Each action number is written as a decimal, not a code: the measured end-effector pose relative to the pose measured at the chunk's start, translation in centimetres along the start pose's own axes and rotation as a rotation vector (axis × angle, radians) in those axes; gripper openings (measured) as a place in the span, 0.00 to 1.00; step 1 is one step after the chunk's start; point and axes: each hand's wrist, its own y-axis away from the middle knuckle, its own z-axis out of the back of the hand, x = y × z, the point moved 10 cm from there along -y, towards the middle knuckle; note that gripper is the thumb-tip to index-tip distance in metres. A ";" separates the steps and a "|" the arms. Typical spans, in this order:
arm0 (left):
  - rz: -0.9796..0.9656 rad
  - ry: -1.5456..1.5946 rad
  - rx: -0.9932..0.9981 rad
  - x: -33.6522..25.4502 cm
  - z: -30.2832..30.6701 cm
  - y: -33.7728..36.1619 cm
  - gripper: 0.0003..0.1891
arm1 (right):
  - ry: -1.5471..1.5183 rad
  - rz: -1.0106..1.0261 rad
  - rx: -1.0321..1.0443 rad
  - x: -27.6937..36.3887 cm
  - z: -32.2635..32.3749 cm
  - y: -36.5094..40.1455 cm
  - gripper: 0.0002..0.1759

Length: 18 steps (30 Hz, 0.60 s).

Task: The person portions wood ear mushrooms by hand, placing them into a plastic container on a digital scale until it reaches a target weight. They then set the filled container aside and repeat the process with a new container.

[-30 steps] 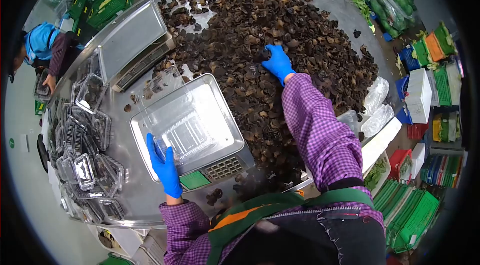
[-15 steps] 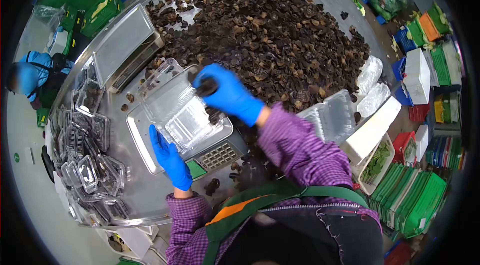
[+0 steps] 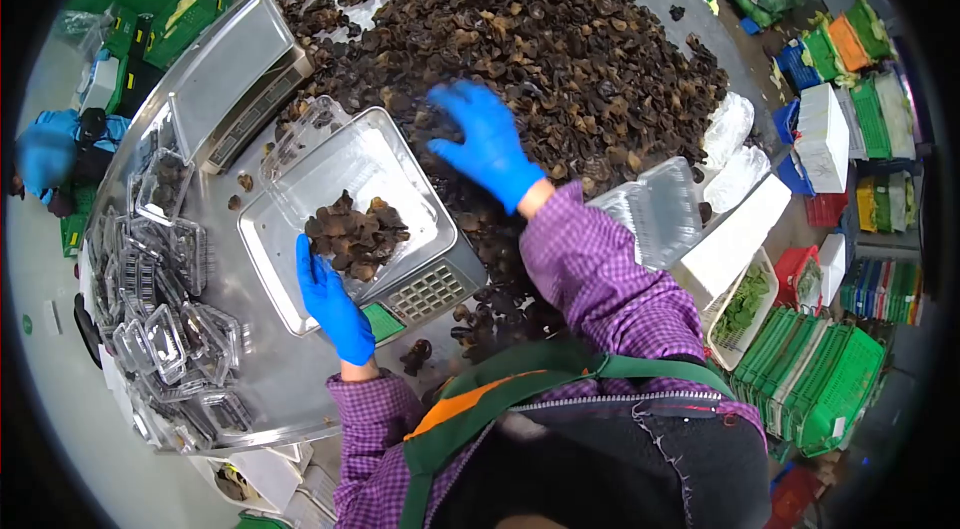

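Two gloved hands. L hand (image 3: 335, 309) flat, not gripping, on clamshell (image 3: 330, 179) rim. R hand (image 3: 487, 144) spread open above fungus pile (image 3: 540, 39).

1. Laid the left hand (image 3: 335, 307) flat against the part-filled clear clamshell (image 3: 350, 164), on the scale (image 3: 425, 291).
2. Spread the right hand (image 3: 487, 144) wide above the dark fungus heap (image 3: 560, 39) on the table (image 3: 250, 374).

We see bright blue gloves on the left hand (image 3: 335, 304) and the right hand (image 3: 487, 144), above purple-and-white checked sleeves (image 3: 600, 269). The apron (image 3: 560, 369) is green with an orange patch. The wood ear mushrooms (image 3: 560, 39) run dark brown to black, with some tan pieces. The clamshell container (image 3: 345, 174) is clear, the scale tray (image 3: 265, 279) silver-grey, and the scale's panel (image 3: 382, 321) green. The crates (image 3: 840, 389) are green and the foam box (image 3: 740, 234) white.
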 end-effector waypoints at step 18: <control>-0.220 -0.495 0.070 -2.1 -0.7 1.2 0.32 | -0.626 -0.353 0.301 -2.4 -0.2 2.5 0.27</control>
